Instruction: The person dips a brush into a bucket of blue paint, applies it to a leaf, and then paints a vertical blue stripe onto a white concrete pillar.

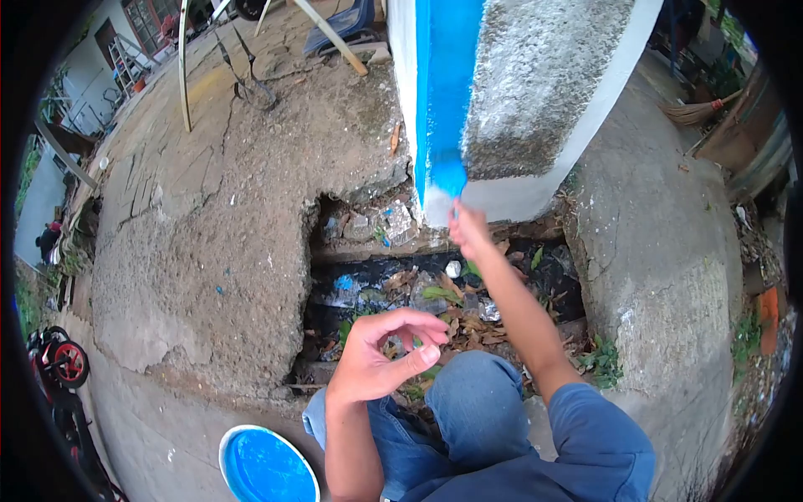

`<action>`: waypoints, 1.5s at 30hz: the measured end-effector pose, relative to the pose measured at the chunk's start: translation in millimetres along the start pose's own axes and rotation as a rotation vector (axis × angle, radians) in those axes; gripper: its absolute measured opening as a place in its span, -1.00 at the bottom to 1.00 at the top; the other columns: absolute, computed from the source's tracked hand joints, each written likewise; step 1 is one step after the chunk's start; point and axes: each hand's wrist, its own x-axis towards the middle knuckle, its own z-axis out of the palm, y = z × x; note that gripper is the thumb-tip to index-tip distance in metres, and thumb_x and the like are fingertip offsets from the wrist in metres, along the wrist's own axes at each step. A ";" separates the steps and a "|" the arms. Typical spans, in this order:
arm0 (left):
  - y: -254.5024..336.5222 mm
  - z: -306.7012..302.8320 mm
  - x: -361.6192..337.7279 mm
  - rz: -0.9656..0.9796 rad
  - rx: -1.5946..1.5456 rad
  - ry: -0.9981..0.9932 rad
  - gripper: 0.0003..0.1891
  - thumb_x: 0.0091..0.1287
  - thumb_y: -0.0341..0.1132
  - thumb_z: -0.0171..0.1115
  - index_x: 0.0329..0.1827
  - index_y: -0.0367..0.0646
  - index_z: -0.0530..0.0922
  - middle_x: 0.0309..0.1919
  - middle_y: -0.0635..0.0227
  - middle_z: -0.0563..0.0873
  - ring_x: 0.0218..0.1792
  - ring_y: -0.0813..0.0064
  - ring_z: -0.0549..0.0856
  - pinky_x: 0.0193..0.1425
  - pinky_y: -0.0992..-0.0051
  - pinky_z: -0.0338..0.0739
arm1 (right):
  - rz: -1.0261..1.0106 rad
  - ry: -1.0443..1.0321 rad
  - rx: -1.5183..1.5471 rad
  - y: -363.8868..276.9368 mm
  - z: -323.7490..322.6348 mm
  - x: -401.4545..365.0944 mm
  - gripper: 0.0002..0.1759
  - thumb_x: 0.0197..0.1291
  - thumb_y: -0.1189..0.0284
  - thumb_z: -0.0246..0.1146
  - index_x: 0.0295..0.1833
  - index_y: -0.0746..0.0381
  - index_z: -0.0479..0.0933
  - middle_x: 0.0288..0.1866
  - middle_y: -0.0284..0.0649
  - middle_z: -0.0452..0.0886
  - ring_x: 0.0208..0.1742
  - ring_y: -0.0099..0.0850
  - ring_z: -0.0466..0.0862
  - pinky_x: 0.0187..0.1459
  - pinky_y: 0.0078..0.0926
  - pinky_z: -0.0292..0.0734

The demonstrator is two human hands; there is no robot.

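My right hand [470,227] is closed around the handle of a paintbrush [449,176], whose blue bristles press on the lower part of a pillar [529,92]. A wet blue stripe [446,75] runs down the pillar's left side; beside it the surface is rough, grey and white. My left hand [386,353] hovers above my knee, fingers loosely curved and thumb apart, with nothing in it. Below it on the left stands a round tub of blue paint [266,468] with a white rim.
A broken-edged drain [443,293] with dry leaves and litter lies between me and the pillar. Cracked concrete [209,251] spreads to the left. A broom [701,109] lies at the upper right, a red-wheeled bike [67,364] at the left, and a blue chair [341,32] at the back.
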 end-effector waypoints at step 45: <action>6.8 -4.9 -32.2 0.039 -0.057 0.023 -0.70 0.21 -0.29 0.34 -0.11 -0.34 0.60 -0.28 0.21 0.70 -0.22 0.46 0.66 -0.05 0.45 0.53 | 0.181 -0.161 0.275 7.6 4.6 -3.1 -0.67 0.33 0.16 0.04 -0.32 0.21 0.38 -0.68 -0.50 0.22 -0.79 -0.71 0.15 -0.82 -0.75 -0.06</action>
